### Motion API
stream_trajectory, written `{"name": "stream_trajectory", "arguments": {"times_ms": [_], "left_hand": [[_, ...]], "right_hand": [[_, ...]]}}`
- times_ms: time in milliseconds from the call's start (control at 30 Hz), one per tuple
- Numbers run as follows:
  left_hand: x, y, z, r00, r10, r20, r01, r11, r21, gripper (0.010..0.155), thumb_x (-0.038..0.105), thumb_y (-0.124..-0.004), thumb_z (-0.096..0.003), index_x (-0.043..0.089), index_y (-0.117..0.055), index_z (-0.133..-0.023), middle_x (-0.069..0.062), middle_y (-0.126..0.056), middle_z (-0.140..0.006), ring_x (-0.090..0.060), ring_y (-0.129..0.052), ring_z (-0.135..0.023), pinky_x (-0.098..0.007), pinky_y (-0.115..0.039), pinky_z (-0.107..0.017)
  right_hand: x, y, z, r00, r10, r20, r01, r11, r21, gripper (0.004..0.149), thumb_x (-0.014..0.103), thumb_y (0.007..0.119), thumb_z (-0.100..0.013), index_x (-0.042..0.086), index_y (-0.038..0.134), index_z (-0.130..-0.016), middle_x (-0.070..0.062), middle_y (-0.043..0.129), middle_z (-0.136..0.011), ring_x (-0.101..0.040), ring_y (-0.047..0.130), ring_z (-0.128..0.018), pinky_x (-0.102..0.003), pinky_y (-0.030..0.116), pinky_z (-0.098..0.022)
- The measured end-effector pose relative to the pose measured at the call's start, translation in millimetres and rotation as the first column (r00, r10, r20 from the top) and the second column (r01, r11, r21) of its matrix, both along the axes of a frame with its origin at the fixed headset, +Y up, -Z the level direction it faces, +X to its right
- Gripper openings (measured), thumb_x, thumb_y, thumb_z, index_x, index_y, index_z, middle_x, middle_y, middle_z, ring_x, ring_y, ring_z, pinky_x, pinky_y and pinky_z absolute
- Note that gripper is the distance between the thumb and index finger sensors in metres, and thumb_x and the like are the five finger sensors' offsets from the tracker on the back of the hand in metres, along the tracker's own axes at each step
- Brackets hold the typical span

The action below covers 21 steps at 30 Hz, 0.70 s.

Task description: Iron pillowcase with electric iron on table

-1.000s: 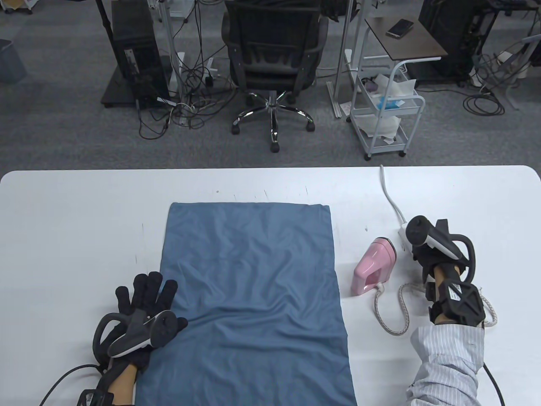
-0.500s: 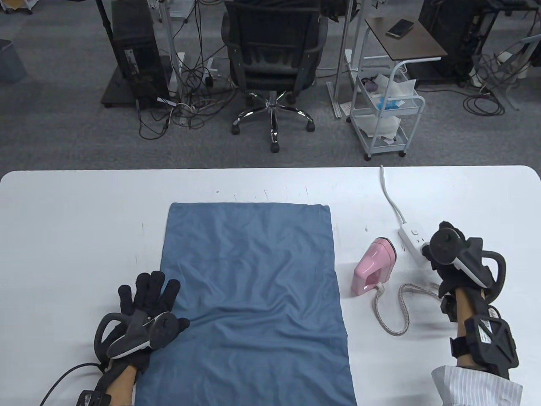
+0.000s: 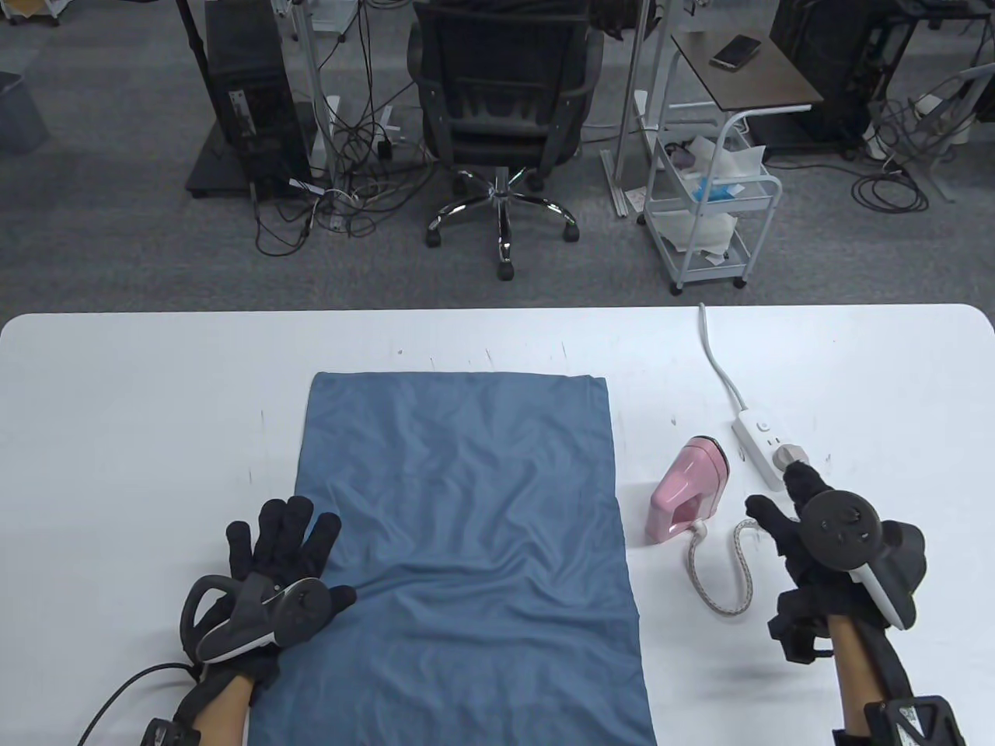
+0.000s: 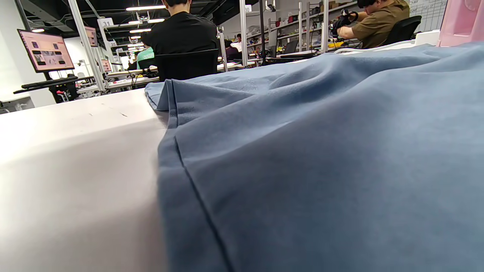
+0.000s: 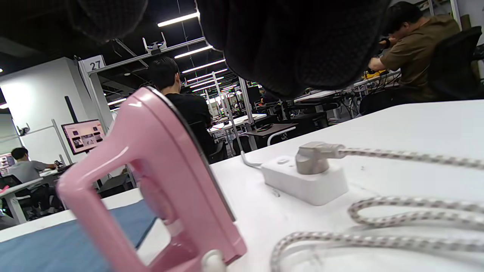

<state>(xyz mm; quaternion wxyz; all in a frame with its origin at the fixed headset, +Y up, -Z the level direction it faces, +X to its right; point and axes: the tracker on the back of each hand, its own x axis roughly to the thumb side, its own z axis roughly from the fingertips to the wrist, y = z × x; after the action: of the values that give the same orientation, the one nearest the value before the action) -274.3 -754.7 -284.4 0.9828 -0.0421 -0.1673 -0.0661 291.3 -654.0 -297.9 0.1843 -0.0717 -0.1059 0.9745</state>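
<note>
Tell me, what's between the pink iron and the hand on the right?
In the table view, a loop of the iron's braided cord lies on the white table between the pink iron and the right hand.

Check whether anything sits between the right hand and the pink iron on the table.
Nothing solid blocks it. Only the iron's braided cord loops on the table between the right hand and the pink iron, which stands upright beside the pillowcase. The handle looks freely reachable.
</note>
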Motion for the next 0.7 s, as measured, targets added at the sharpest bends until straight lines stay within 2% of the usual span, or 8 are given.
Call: {"name": "stream_trajectory", "arguments": {"times_ms": [267, 367, 533, 700], "left_hand": [[-3.6, 1.4, 1.9, 1.0, 0.004, -0.025, -0.004, 1.0, -0.002, 0.088, 0.067, -0.036, -0.0512, 0.018, -0.005, -0.118, -0.026, 0.003, -0.119, -0.057, -0.007, -0.109, -0.077, -0.02, -0.071], [-4.3, 2.4, 2.4, 1.0, 0.006, -0.03, -0.006, 1.0, -0.003, 0.088, 0.066, -0.037, -0.0514, 0.018, -0.005, -0.118, -0.026, 0.003, -0.119, -0.057, -0.007, -0.109, -0.077, -0.02, -0.071], [-5.0, 3.2, 2.6, 1.0, 0.003, -0.03, -0.003, 1.0, 0.001, 0.088, 0.066, -0.037, -0.0514, 0.019, -0.006, -0.118, -0.024, 0.002, -0.12, -0.056, -0.011, -0.109, -0.077, -0.021, -0.071], [-5.8, 3.7, 2.4, 0.999, 0.006, -0.031, -0.006, 1.0, 0.003, 0.087, 0.066, -0.037, -0.0514, 0.019, -0.006, -0.118, -0.024, 0.002, -0.12, -0.056, -0.011, -0.109, -0.077, -0.021, -0.071]], "right_hand": [[-34.0, -30.5, -4.2, 0.976, -0.208, -0.064, 0.192, 0.962, -0.192, 0.068, 0.05, 0.063, -0.053, -0.001, 0.066, -0.098, -0.021, 0.086, -0.09, -0.039, 0.094, -0.067, -0.049, 0.084, -0.049], [-45.8, -45.7, -9.2, 0.973, -0.229, -0.038, 0.213, 0.945, -0.248, 0.07, 0.05, 0.063, -0.053, -0.002, 0.064, -0.1, -0.022, 0.084, -0.092, -0.04, 0.092, -0.069, -0.049, 0.083, -0.05], [-59.8, -62.2, -19.3, 0.968, -0.249, 0.036, 0.249, 0.934, -0.256, 0.073, 0.048, 0.064, -0.053, -0.002, 0.057, -0.105, -0.026, 0.076, -0.099, -0.046, 0.085, -0.076, -0.054, 0.079, -0.054], [-70.9, -79.5, -29.6, 0.923, -0.369, 0.109, 0.385, 0.873, -0.301, 0.076, 0.048, 0.064, -0.053, -0.002, 0.05, -0.108, -0.03, 0.069, -0.104, -0.05, 0.08, -0.08, -0.056, 0.076, -0.057]]}}
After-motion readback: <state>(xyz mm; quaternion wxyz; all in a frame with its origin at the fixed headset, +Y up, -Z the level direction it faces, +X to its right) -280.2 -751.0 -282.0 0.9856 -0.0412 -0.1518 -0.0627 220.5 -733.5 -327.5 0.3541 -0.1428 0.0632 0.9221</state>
